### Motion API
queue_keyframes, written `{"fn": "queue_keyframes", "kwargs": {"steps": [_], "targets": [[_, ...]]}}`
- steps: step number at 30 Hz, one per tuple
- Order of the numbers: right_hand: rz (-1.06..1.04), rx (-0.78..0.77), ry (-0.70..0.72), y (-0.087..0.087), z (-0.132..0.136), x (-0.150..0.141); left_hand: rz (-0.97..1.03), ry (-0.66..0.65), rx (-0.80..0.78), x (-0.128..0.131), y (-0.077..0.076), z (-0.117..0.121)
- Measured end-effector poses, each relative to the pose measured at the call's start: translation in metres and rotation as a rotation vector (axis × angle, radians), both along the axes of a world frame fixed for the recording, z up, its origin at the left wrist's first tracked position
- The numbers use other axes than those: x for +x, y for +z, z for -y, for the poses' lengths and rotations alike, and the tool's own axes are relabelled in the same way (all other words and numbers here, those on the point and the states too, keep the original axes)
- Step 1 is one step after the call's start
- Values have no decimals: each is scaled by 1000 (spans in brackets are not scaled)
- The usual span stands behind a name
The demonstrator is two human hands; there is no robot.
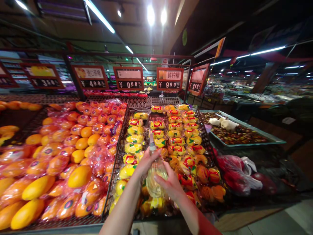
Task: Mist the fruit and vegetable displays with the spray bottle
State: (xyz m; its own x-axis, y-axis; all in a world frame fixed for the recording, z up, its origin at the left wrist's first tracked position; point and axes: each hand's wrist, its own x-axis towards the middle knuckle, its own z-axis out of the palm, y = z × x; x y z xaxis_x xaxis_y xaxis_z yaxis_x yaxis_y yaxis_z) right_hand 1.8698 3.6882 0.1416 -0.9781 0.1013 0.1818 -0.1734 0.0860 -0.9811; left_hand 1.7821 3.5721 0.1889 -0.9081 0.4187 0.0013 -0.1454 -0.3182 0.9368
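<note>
A clear spray bottle point(154, 188) with pale liquid and a whitish nozzle stands upright between my hands, over wrapped yellow lemons point(134, 138). My left hand point(146, 161) is closed round its upper part, just below the nozzle. Lower down, on the right side of the bottle, my right hand point(171, 182) grips the body with the thumb across the front. The fingers behind the bottle are partly hidden. The lemons lie in rows in a dark lattice-sided bin, and orange wrapped fruit point(215, 175) sits at its near right corner.
Left of a lattice divider point(114, 163) are film-wrapped oranges point(58, 163) and yellow mangoes point(39, 187). On the right are a glass-edged tray point(271, 142) of small brown items and red plastic bags point(234, 173). Price signs point(170, 79) hang from a rail behind.
</note>
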Motion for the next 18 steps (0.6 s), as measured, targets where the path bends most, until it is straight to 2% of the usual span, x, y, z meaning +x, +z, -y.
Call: {"fn": "queue_keyframes", "kwargs": {"steps": [4,8,12,15,18], "targets": [[7,-92,-166,-8,-30,17,-8,-209,10,-4,-2,-53],[28,-68,-416,-20,-66,35,-9,-363,19,1,-4,-112],[29,-30,-550,-31,-97,48,-9,-488,24,9,-3,-158],[24,-21,-580,-34,-108,54,-6,-548,68,14,0,-173],[39,-2,-559,-29,-102,53,-6,-477,97,15,3,-162]]}}
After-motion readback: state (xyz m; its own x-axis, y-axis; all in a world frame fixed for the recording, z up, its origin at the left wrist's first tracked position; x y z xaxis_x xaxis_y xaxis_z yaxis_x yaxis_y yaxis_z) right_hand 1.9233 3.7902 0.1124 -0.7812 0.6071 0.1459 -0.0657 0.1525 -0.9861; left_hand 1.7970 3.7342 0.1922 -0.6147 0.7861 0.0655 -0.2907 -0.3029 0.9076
